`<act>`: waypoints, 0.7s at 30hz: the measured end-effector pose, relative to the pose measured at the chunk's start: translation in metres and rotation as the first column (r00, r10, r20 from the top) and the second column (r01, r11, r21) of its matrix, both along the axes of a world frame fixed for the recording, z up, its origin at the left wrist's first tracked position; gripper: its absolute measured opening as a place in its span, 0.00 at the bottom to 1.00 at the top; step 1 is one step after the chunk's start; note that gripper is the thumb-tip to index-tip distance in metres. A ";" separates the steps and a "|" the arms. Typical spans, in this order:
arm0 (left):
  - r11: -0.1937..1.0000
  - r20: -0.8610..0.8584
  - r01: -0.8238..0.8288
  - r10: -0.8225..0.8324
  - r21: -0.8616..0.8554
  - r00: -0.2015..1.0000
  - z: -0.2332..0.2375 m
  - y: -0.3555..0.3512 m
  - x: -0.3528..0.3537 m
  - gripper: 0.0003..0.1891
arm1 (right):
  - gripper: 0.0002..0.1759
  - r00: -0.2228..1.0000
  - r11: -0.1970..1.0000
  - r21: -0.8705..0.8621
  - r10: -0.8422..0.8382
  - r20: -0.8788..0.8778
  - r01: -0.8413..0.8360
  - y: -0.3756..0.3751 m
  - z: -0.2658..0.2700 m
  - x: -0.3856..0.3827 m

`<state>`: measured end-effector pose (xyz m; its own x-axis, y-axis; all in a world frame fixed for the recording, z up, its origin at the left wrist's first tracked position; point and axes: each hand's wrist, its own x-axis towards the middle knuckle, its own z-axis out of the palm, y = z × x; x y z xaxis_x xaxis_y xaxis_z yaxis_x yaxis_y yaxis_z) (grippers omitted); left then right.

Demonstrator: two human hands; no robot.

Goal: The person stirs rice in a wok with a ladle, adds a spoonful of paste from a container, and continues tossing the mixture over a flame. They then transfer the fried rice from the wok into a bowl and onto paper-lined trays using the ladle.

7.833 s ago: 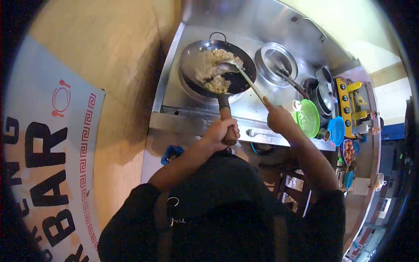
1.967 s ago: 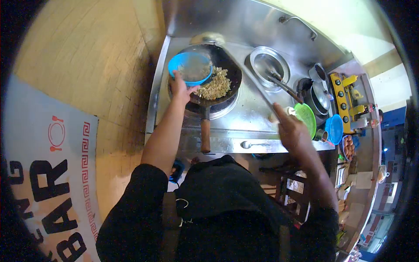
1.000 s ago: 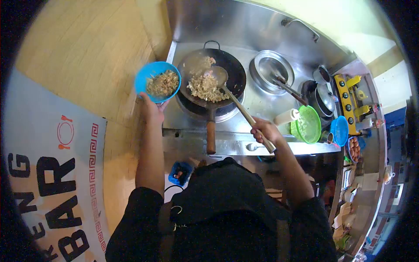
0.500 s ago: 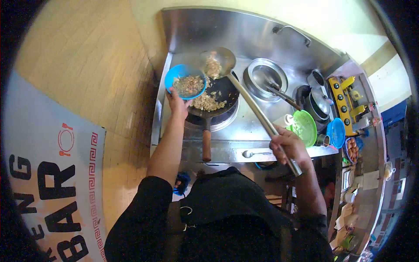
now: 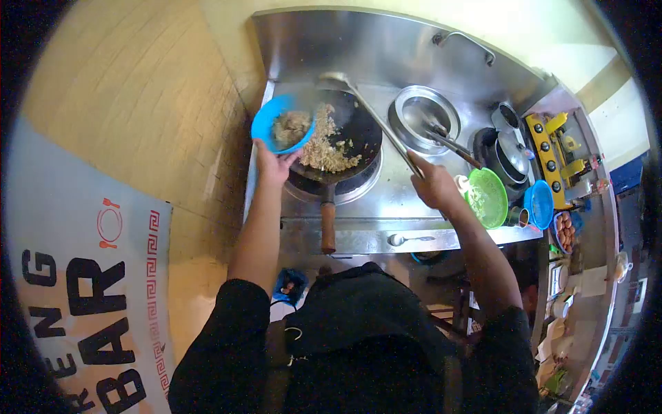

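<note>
My left hand [image 5: 276, 163] grips the rim of a blue bowl [image 5: 265, 123], tilted over the left side of a dark wok [image 5: 355, 127]. Brown, grainy food that looks like fried rice [image 5: 292, 130] is in the bowl, slightly blurred. More of this food [image 5: 324, 148] lies in the wok's left and near part. The wok sits on a burner, its wooden handle [image 5: 328, 228] pointing toward me. My right hand [image 5: 436, 185] is closed round the long handle of a metal ladle [image 5: 383, 123]. The ladle's head is above the wok's far edge, seen edge-on, so its inside is hidden.
Right of the wok stands a metal pot [image 5: 424, 117] with a utensil in it. Farther right are a green bowl [image 5: 488, 199], a blue basin [image 5: 538, 205], a lidded pan [image 5: 512, 157] and a basket of eggs [image 5: 565, 231]. A spoon [image 5: 407, 239] lies along the front edge.
The ladle's head has turned over and its food has left it; my right hand moved up and leftward. The blue bowl shifted slightly left. More food now shows in the wok.
</note>
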<state>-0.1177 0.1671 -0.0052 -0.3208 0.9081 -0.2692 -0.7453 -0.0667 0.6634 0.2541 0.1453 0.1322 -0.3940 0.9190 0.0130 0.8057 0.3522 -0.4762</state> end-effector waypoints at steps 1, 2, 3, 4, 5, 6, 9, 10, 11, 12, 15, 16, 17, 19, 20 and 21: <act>1.000 -0.005 -0.003 0.003 -0.002 1.000 0.007 -0.006 -0.006 0.38 | 0.29 0.999 0.998 0.034 0.051 -0.006 -0.051 0.017 -0.017 -0.003; 0.999 -0.023 -0.050 0.050 -0.002 0.998 0.013 -0.013 -0.013 0.39 | 0.29 0.995 0.993 0.066 0.103 -0.010 -0.102 0.026 -0.027 -0.007; 0.995 -0.041 -0.098 0.098 -0.005 0.994 0.019 -0.019 -0.020 0.40 | 0.29 0.994 0.993 0.060 0.107 -0.013 -0.106 0.031 -0.036 -0.009; 0.996 0.024 -0.087 0.087 -0.004 0.996 0.017 -0.023 -0.033 0.37 | 0.29 0.996 0.996 0.024 0.086 -0.012 -0.085 0.033 -0.042 -0.011; 0.996 0.023 -0.093 0.093 -0.011 0.995 0.025 -0.030 -0.036 0.37 | 0.29 0.998 0.998 -0.012 0.065 -0.008 -0.065 0.035 -0.049 -0.014; 0.993 -0.042 -0.109 0.107 -0.045 0.993 0.034 -0.038 -0.040 0.37 | 0.29 0.997 0.997 -0.019 0.073 -0.008 -0.073 0.036 -0.058 -0.012; 0.991 -0.131 -0.117 0.109 -0.058 0.985 0.034 -0.052 -0.052 0.37 | 0.30 0.994 0.994 0.097 0.067 -0.088 -0.058 0.021 -0.069 0.001; 0.991 -0.131 -0.117 0.108 -0.058 0.985 0.036 -0.056 -0.052 0.38 | 0.30 0.985 0.994 -0.106 -0.024 -0.171 0.006 0.007 -0.052 0.004; 0.992 -0.132 -0.115 0.107 -0.058 0.985 0.036 -0.059 -0.053 0.39 | 0.30 0.964 0.950 -0.309 -0.130 -0.232 0.054 -0.006 -0.042 0.008; 0.992 -0.135 -0.114 0.105 -0.061 0.985 0.035 -0.061 -0.051 0.39 | 0.30 0.860 0.858 -0.512 -0.292 -0.418 0.042 -0.017 -0.041 0.011; 0.996 -0.180 -0.094 0.092 -0.007 0.979 0.024 -0.056 -0.038 0.37 | 0.30 0.704 0.763 -0.645 -0.442 -0.556 -0.031 -0.040 -0.027 0.028; 0.994 -0.164 -0.101 0.108 0.050 0.981 0.019 -0.051 -0.031 0.36 | 0.32 0.657 0.713 -0.698 -0.494 -0.569 -0.068 -0.046 -0.024 0.036; 0.989 -0.143 -0.105 0.120 0.106 0.982 0.014 -0.047 -0.024 0.35 | 0.32 0.656 0.718 -0.693 -0.493 -0.572 -0.065 -0.055 -0.017 0.040; 0.985 -0.157 -0.049 0.075 0.165 0.985 0.003 -0.040 -0.015 0.34 | 0.32 0.560 0.653 -0.756 -0.610 -0.560 -0.044 -0.076 0.004 0.051; 0.986 -0.165 -0.046 0.073 0.159 0.984 -0.003 -0.035 -0.010 0.34 | 0.32 0.575 0.666 -0.745 -0.599 -0.557 -0.027 -0.086 0.014 0.057; 0.987 -0.174 -0.042 0.069 0.153 0.982 -0.008 -0.031 -0.005 0.35 | 0.32 0.569 0.666 -0.746 -0.606 -0.556 -0.020 -0.094 0.019 0.065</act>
